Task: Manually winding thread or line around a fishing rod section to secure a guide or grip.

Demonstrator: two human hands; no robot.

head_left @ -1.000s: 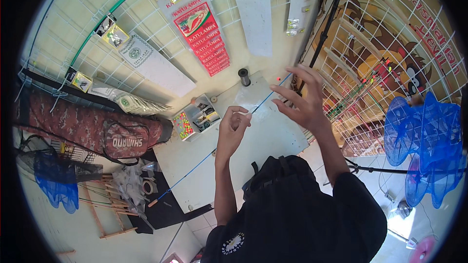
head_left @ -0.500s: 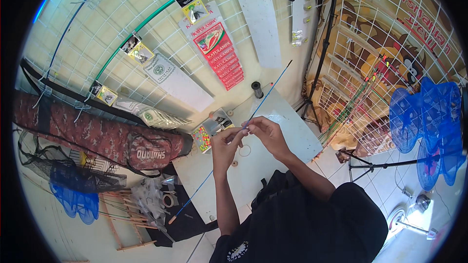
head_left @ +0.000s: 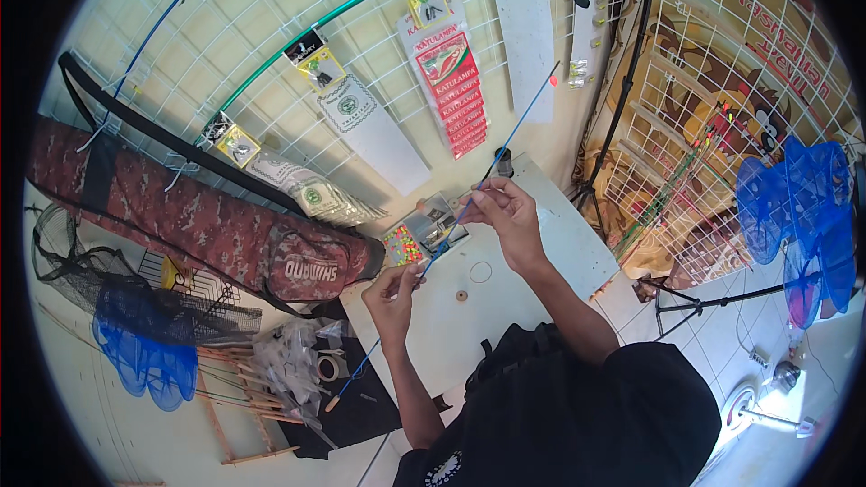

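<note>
A thin blue fishing rod (head_left: 526,114) slants across my view, from a pale butt end at the lower left to a dark tip at the upper right. Near its tip is a small orange-red piece (head_left: 553,81). My left hand (head_left: 393,303) pinches the rod lower down, above the table's left side. Farther up the rod, my right hand (head_left: 511,219) grips it between thumb and fingers, which partly hide it. A bare stretch of rod shows between the two hands.
On the white table (head_left: 528,307) lie a box of colourful beads (head_left: 403,245), a tray of small parts (head_left: 440,216), a thin ring (head_left: 481,271) and a dark cylinder (head_left: 502,162). A camouflage rod bag (head_left: 216,225) hangs left. Blue nets (head_left: 807,216) and a tripod stand right.
My hands have moved apart along the rod: the left down and to the left, the right slightly up and to the right. The camera view has shifted a little.
</note>
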